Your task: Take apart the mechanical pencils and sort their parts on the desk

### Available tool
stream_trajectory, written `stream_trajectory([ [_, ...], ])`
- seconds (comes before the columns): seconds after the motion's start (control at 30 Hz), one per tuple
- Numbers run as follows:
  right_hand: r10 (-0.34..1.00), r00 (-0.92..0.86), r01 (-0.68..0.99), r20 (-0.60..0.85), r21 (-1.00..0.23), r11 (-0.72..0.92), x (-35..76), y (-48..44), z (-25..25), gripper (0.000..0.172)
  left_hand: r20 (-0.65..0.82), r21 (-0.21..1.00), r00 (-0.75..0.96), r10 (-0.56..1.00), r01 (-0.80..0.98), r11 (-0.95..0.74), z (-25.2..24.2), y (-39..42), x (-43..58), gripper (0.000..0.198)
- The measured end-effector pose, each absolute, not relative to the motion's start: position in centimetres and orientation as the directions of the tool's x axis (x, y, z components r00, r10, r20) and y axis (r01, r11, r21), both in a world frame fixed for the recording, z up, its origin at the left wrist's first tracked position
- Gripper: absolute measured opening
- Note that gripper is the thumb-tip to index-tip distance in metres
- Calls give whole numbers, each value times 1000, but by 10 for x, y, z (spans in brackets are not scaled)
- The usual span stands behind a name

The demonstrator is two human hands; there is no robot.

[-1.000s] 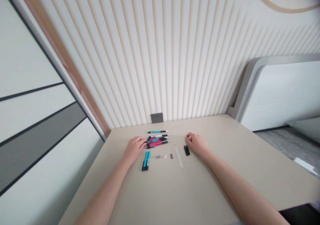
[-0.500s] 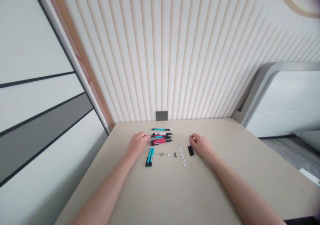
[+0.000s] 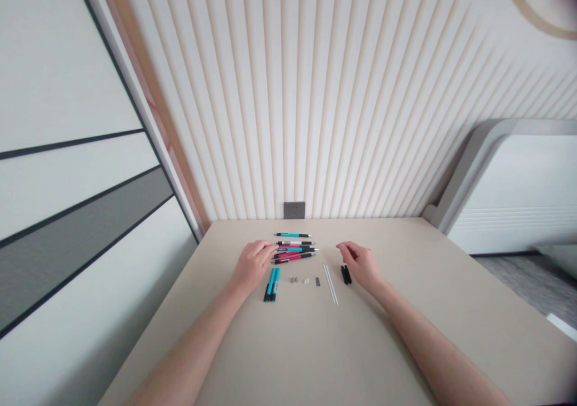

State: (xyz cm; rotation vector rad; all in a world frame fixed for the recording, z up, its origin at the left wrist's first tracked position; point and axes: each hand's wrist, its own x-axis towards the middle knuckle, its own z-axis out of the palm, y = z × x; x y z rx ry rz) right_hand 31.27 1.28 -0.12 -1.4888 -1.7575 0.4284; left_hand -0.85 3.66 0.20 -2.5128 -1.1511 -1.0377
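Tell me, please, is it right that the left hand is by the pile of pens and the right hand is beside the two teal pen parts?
Not quite: the right hand is beside two short black pen parts, not the teal ones, as the head view shows. The left hand is by the pile of pens, as you said.

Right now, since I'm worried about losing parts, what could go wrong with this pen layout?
The left hand sits against the loose pile of pens, so a slip could scatter them. The tiny parts lie loose between the teal pens and white rods, and might be knocked aside or lost. The right hand is right by the black pieces and could nudge them.
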Motion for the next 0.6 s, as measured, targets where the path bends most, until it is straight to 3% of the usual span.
stream_trajectory([
  [0.27, 916, -256, 620, 309, -675, 401, 283, -6, 14, 44, 672, 84, 513, 534, 663, -744, 13, 18, 8, 21],
  [0.6, 925, -199, 616, 324, -693, 375, 284, -5, 3, 45, 605, 120, 541, 584, 663, -739, 11, 19, 8, 22],
])
